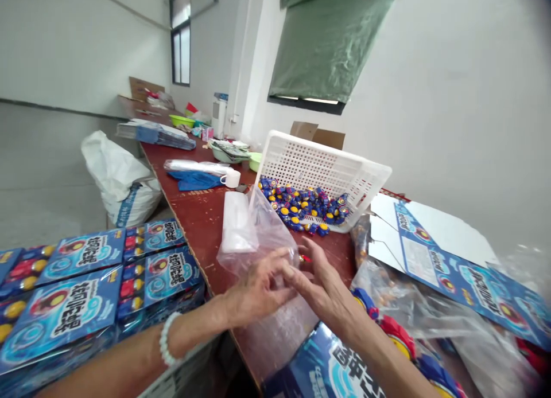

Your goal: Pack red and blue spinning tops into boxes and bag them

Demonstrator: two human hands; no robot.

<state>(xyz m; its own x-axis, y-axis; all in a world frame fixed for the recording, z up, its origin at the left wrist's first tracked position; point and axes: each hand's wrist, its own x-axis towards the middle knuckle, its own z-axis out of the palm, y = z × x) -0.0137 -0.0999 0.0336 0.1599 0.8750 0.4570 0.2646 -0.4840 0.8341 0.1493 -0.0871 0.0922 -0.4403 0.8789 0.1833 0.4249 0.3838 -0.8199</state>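
Note:
A clear plastic bag (275,229) lies crumpled over a white stack of flat bags (236,220). My left hand (260,286), with a beaded bracelet at the wrist, is closed at the bag's near edge. Against its fingertips rests the thumb of my right hand (322,280), whose other fingers are spread. A small red and yellow piece (305,258) shows behind the hands. Below my right forearm stands a blue printed box (318,363), partly hidden. Blue, red and yellow toys (398,335) lie beside that forearm.
A tilted white basket (322,163) holds many blue and yellow toys (297,206). Packed blue boxes (86,300) are stacked at left, near a white sack (118,180). Flat printed cartons (456,266) and loose plastic lie at right. A white cup (231,179) stands beyond the bags.

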